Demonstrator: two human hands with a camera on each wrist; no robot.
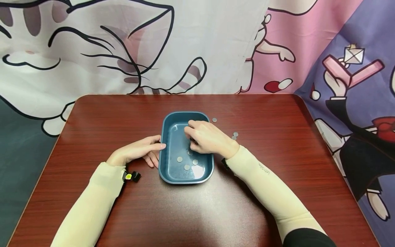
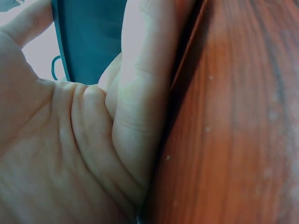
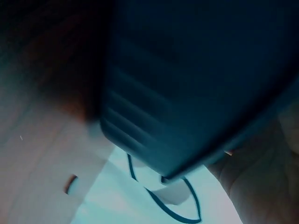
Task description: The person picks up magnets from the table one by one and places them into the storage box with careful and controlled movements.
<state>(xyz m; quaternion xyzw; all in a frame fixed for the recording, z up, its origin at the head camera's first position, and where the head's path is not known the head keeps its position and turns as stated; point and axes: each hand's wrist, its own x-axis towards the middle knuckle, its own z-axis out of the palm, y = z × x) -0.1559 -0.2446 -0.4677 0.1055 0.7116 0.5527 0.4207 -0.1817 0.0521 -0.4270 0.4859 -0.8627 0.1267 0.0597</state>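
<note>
My left hand (image 1: 139, 150) grips the left rim of a blue rectangular tray (image 1: 186, 181), its thumb over the edge and its fingers along the outside. The left wrist view shows the palm, with the tray's wall (image 2: 88, 42) beyond it. Over the tray's right half is my right hand (image 1: 205, 137), knuckles up and fingers bent down into it. Its fingertips are mostly hidden, and I cannot tell if they hold a coin. Several silver coins (image 1: 187, 167) lie on the tray's floor, one (image 1: 190, 153) close below that hand.
On the brown wooden table (image 1: 132, 212), a coin (image 1: 214, 120) lies near the tray's far right corner. Two more coins (image 1: 235, 134) are farther right, partly behind the right wrist. A printed cartoon curtain (image 1: 222, 44) hangs behind the table's far edge.
</note>
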